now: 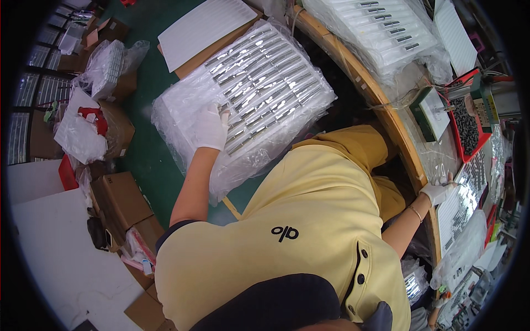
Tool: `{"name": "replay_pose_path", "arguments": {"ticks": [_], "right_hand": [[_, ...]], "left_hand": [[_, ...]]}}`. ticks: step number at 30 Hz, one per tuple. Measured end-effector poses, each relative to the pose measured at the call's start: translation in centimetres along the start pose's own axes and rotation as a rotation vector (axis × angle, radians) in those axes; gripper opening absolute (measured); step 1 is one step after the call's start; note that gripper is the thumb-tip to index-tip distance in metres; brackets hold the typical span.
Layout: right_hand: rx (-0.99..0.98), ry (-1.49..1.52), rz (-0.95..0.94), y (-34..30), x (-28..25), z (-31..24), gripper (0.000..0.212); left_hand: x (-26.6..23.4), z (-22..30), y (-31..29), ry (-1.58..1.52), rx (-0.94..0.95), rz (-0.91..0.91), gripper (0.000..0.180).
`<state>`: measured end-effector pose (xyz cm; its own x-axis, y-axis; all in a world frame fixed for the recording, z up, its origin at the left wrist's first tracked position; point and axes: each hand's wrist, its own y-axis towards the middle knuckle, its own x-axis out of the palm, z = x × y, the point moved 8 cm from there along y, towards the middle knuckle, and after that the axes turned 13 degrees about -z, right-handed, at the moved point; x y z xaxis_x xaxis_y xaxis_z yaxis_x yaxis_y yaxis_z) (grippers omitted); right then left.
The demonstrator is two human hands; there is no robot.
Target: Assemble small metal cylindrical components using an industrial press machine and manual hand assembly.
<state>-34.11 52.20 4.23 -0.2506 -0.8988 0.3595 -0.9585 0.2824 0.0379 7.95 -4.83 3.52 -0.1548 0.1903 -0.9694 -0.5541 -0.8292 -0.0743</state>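
Note:
My left hand [211,127], in a white glove with bare fingertips, is over the tray. Its fingers are curled together at the near-left ends of shiny silver metal tubes [265,77]; whether a tube is in them is hidden. The tubes lie in rows in a white foam tray [185,102] wrapped in clear plastic. Out to the right, my right hand [438,193], gloved the same way, is at the workbench. Its fingers are pinched together beside a white tray of small silver parts [461,193]; what they hold is too small to make out.
The wooden bench edge [397,127] curves along my right. On the bench are a red bin of dark small parts [468,129], a green-and-white fixture [430,113] and another foam tray with tubes [381,33]. Cardboard boxes [121,198] stand at left. A white foam sheet [207,30] lies beyond the tubes.

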Motion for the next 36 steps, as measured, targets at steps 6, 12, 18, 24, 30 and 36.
{"name": "replay_pose_path", "arguments": {"ticks": [6,12,18,24,30,36], "right_hand": [[-0.006,-0.012,-0.026,-0.1,0.3,-0.2,0.05],[-0.01,0.011,-0.047,0.1,0.1,0.0,0.049],[-0.041,0.07,-0.085,0.0,0.2,-0.3,0.044],[-0.039,0.111,-0.109,0.1,0.0,-0.2,0.043],[-0.03,0.167,-0.125,-0.1,0.0,0.0,0.044],[-0.034,0.217,-0.133,-1.0,0.8,-0.2,0.044]], "left_hand": [[0.1,-2.8,-1.9,-0.31,-0.041,0.308,0.026],[2.0,-1.2,-2.5,-0.628,-0.096,0.27,0.042],[2.6,-2.2,-2.3,-0.781,-0.035,0.312,0.044],[1.4,0.2,-3.3,-0.541,0.031,0.345,0.046],[2.8,-0.3,-2.4,-0.505,-0.049,0.278,0.053],[1.0,6.0,-0.3,0.282,0.024,0.11,0.064]]}}
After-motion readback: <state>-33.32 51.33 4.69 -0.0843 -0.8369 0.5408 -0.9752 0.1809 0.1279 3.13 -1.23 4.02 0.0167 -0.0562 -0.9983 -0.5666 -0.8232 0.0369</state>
